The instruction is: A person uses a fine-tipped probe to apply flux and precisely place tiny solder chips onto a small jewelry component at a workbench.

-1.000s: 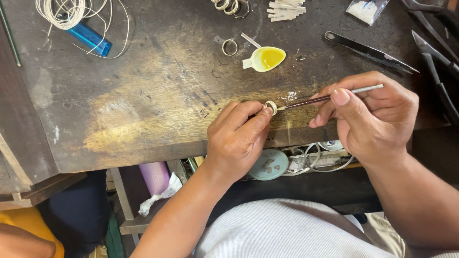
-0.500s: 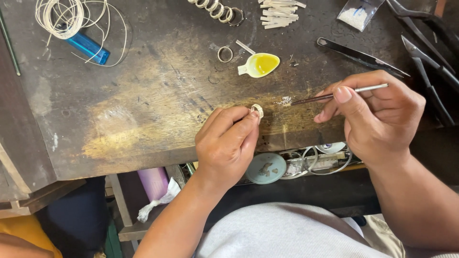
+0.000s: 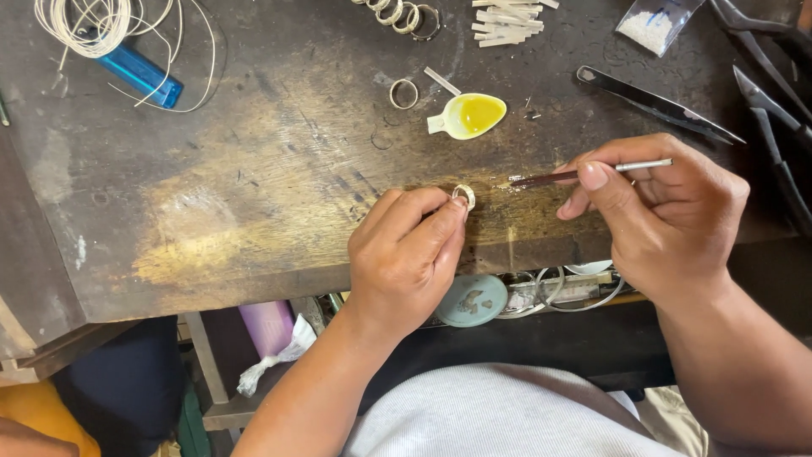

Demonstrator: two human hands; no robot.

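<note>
Ring (image 3: pixel 463 196) pinched upright in left hand (image 3: pixel 406 254) fingertips just below the yellow spoon (image 3: pixel 470 116), right hand (image 3: pixel 660 216) gripping a brush (image 3: pixel 584 174) beside it — steady both hands on the bench (image 3: pixel 254 195), I'd say.

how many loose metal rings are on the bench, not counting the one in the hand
About 5: one single ring lies left of the yellow spoon, and a row of about four rings sits at the top edge, overlapping and partly cut off, so more may be hidden.

A jeweller's workshop: rings (image 3: pixel 397 13), wire coil (image 3: pixel 85 21), pliers (image 3: pixel 774 101) and tweezers (image 3: pixel 655 103) are lying on a scarred workbench (image 3: pixel 254 195).
</note>
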